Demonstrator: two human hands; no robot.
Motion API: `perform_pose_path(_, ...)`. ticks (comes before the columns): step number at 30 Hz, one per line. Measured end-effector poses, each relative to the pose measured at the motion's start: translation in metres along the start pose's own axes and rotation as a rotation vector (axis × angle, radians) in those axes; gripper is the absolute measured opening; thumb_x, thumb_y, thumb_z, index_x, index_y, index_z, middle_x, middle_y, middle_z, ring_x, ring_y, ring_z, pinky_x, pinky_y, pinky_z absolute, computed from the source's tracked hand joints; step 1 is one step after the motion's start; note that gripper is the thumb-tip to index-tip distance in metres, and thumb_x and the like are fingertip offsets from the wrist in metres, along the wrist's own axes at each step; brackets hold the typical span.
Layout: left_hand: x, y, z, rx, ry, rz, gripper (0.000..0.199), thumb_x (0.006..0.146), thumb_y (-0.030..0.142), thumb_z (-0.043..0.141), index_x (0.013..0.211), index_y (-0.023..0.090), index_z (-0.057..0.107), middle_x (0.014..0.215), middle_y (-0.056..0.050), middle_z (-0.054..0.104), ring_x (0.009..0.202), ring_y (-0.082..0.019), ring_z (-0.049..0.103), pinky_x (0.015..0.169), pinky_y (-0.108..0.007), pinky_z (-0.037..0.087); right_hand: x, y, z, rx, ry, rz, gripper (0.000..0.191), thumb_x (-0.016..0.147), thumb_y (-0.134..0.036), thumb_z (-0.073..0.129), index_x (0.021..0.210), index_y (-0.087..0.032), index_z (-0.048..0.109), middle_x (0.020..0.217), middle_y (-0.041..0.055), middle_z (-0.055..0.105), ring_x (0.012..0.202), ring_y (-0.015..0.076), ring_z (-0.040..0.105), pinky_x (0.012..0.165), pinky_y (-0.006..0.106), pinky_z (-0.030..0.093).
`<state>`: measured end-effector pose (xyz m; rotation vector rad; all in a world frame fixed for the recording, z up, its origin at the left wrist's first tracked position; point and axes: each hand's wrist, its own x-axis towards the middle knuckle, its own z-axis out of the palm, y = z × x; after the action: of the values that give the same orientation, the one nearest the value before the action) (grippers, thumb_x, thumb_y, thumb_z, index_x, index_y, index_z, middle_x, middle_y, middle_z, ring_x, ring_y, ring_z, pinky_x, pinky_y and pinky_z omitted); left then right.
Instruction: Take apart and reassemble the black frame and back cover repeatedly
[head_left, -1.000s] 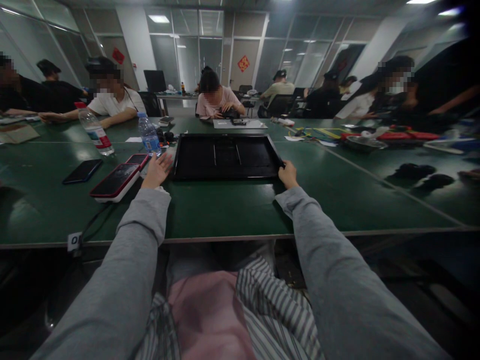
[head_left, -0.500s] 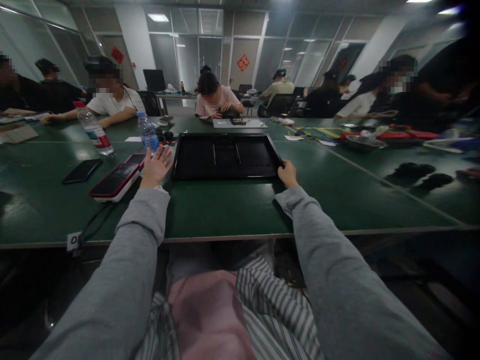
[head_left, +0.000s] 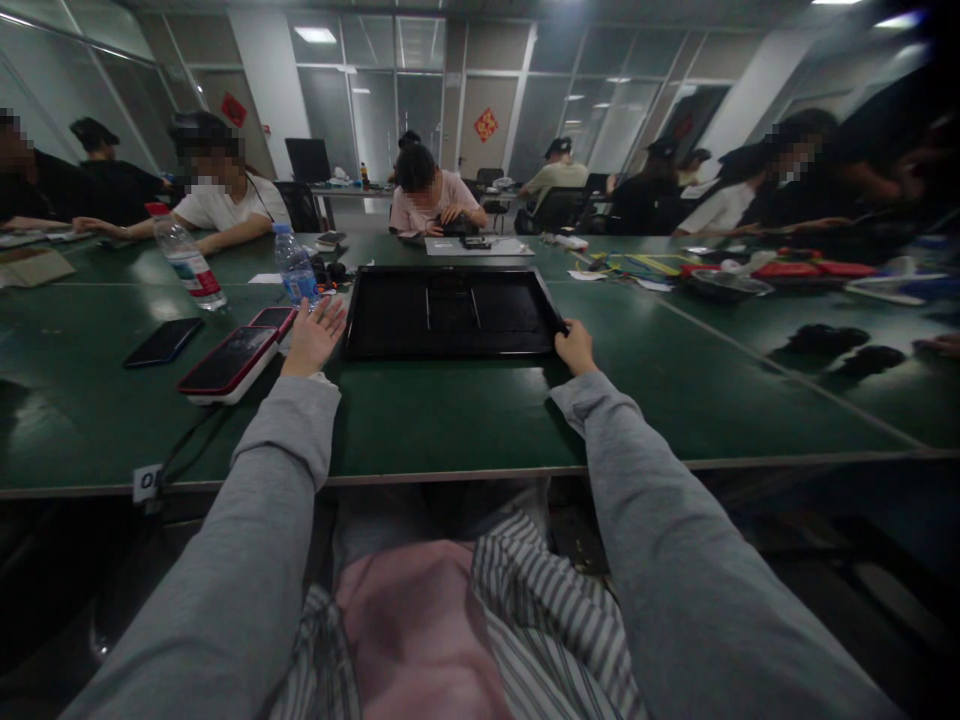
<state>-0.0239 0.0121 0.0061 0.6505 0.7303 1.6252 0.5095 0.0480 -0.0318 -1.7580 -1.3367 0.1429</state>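
Note:
A black rectangular tray-like panel (head_left: 450, 338) with a raised rim lies on the green table in front of me. Two thin light lines run across its dark inner face. My right hand (head_left: 575, 348) grips the right rim near its front corner, thumb on top and fingers partly hidden below. Beside the left rim, my left hand (head_left: 313, 338) is held palm up with its fingers spread, and nothing rests in it. Just behind that hand stands a water bottle with a blue cap (head_left: 295, 265). A pink-edged white device with a dark screen (head_left: 229, 360) lies left of my left hand.
A dark phone (head_left: 163, 342) and a red-capped bottle (head_left: 187, 260) are farther left. Across the table a person in pink (head_left: 435, 195) works over a white board (head_left: 480, 246). Cables (head_left: 637, 266), a clear plastic bowl (head_left: 727, 285) and black items (head_left: 825, 342) lie to the right.
My left hand's fingers have dipped slightly and tilted a little toward the panel. My right hand and the panel look unmoved. At the far left, a co-worker's hand has shifted slightly.

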Motion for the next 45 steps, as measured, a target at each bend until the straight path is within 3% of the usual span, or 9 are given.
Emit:
perform_pose_path(9, -0.0001, 0.0014, -0.0004, -0.009, 0.005, -0.006, 0.043, 0.101, 0.056, 0.049, 0.129, 0.027, 0.062, 0.13, -0.008, 0.07, 0.116, -0.02, 0.068, 0.106, -0.034, 0.048, -0.0004, -0.0015, -0.0015, -0.024, -0.017, 0.013, 0.052, 0.076, -0.017, 0.051, 0.127, -0.011, 0.064, 0.119, 0.0198, 0.071, 0.118, 0.0324, 0.062, 0.108, 0.049, 0.047)
perform_pose_path(16, 0.0003, 0.0016, 0.0, -0.003, 0.003, -0.01, 0.038, 0.102, 0.054, 0.047, 0.117, 0.025, 0.067, 0.132, -0.007, 0.069, 0.122, -0.02, 0.066, 0.107, -0.034, 0.049, -0.0021, -0.0026, -0.0011, -0.044, -0.033, 0.024, 0.053, 0.078, -0.016, 0.05, 0.129, -0.01, 0.062, 0.127, 0.0209, 0.068, 0.119, 0.0319, 0.062, 0.109, 0.05, 0.045)
perform_pose_path(33, 0.0021, 0.001, -0.0015, 0.013, 0.011, -0.004, 0.037, 0.1, 0.052, 0.051, 0.126, 0.028, 0.063, 0.128, -0.008, 0.071, 0.12, -0.02, 0.068, 0.104, -0.033, 0.051, -0.0006, 0.0023, 0.0016, -0.011, 0.0, -0.02, 0.051, 0.078, -0.02, 0.051, 0.127, -0.013, 0.063, 0.119, 0.0183, 0.071, 0.115, 0.0313, 0.063, 0.108, 0.052, 0.047)
perform_pose_path(40, 0.0031, 0.0009, -0.0028, 0.008, 0.029, -0.012, 0.033, 0.099, 0.045, 0.056, 0.127, 0.029, 0.064, 0.126, -0.006, 0.072, 0.114, -0.018, 0.07, 0.103, -0.032, 0.054, -0.0041, -0.0048, -0.0024, -0.058, -0.034, 0.019, 0.054, 0.077, -0.015, 0.048, 0.129, -0.007, 0.062, 0.125, 0.022, 0.068, 0.118, 0.0304, 0.062, 0.109, 0.047, 0.046)
perform_pose_path(45, 0.0022, 0.0004, -0.0015, 0.016, 0.033, -0.008, 0.038, 0.094, 0.025, 0.058, 0.132, 0.031, 0.062, 0.127, -0.004, 0.073, 0.115, -0.017, 0.071, 0.105, -0.031, 0.053, -0.0041, -0.0047, -0.0026, -0.008, -0.022, 0.012, 0.054, 0.075, -0.017, 0.05, 0.128, -0.011, 0.062, 0.12, 0.0196, 0.07, 0.117, 0.0324, 0.062, 0.109, 0.053, 0.045)
